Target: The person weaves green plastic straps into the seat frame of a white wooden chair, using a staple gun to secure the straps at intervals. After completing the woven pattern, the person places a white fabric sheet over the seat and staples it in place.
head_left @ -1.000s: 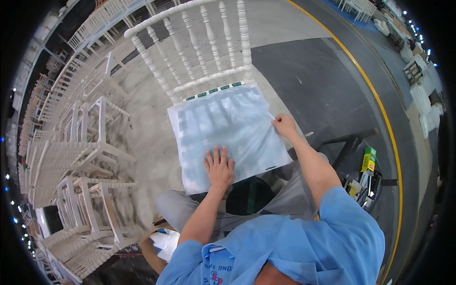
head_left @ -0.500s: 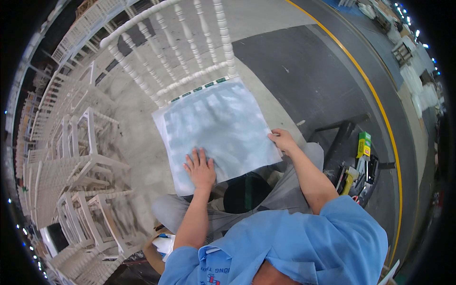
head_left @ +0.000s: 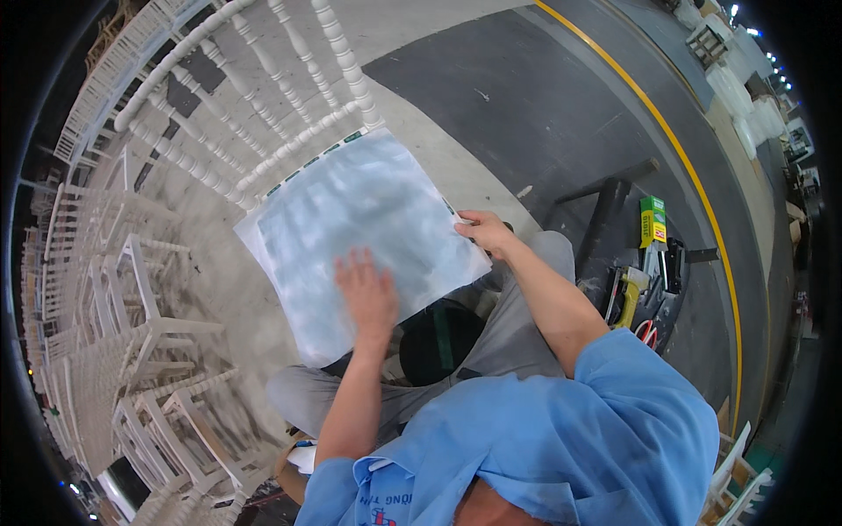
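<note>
A thin white translucent sheet [head_left: 351,188] lies over the seat of a white chair [head_left: 355,77] with turned spindles in its back. Green strap-like strips [head_left: 313,160] show along the sheet's far edge, by the backrest. My left hand [head_left: 370,296] is flat over the near part of the sheet, fingers stretched out and a little smeared by motion. At the sheet's right edge, my right hand [head_left: 489,233] is closed on it between thumb and fingers. What lies under the sheet shows only faintly.
To my right a dark low stand [head_left: 649,302] carries a green-and-yellow box [head_left: 652,221], a yellow-handled tool [head_left: 630,294] and red-handled scissors [head_left: 646,333]. Many white chairs [head_left: 162,329] are stacked on the left. A yellow line [head_left: 675,140] curves along the floor at right.
The chair and sheet now appear farther left in the view, and turned a little. My left hand has shifted slightly over the sheet. My right hand keeps its hold at the edge.
</note>
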A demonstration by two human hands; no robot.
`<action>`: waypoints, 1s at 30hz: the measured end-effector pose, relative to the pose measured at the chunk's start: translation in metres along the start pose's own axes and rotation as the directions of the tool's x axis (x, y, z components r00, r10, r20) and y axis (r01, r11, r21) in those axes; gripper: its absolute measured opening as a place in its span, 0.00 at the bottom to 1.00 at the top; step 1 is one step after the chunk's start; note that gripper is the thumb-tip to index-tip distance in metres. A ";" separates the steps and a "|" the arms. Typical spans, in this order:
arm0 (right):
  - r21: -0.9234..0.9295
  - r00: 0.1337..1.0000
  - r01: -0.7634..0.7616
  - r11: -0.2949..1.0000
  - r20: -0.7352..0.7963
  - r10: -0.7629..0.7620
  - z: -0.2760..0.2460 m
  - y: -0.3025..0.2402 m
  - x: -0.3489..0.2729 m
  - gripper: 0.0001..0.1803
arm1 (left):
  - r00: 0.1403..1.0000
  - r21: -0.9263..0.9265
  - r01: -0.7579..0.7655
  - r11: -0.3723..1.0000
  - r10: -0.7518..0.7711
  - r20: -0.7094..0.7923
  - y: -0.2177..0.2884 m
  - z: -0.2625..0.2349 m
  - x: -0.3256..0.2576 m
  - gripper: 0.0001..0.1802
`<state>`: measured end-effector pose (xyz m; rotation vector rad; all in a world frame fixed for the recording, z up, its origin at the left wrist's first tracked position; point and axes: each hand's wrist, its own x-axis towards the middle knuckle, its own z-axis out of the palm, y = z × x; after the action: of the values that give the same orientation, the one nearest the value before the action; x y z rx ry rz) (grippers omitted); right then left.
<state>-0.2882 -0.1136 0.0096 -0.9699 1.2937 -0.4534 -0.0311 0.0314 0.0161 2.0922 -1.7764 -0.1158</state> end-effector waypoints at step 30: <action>-0.170 0.569 -0.262 0.950 -0.823 0.009 -0.268 0.156 -0.274 0.24 | 0.972 -0.016 -0.187 0.982 0.188 0.141 0.125 0.078 0.052 0.37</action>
<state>-0.6461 0.0888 0.0541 -0.8904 2.3310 -0.6496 -0.1613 -0.0526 -0.0027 1.9450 -2.0466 -0.2194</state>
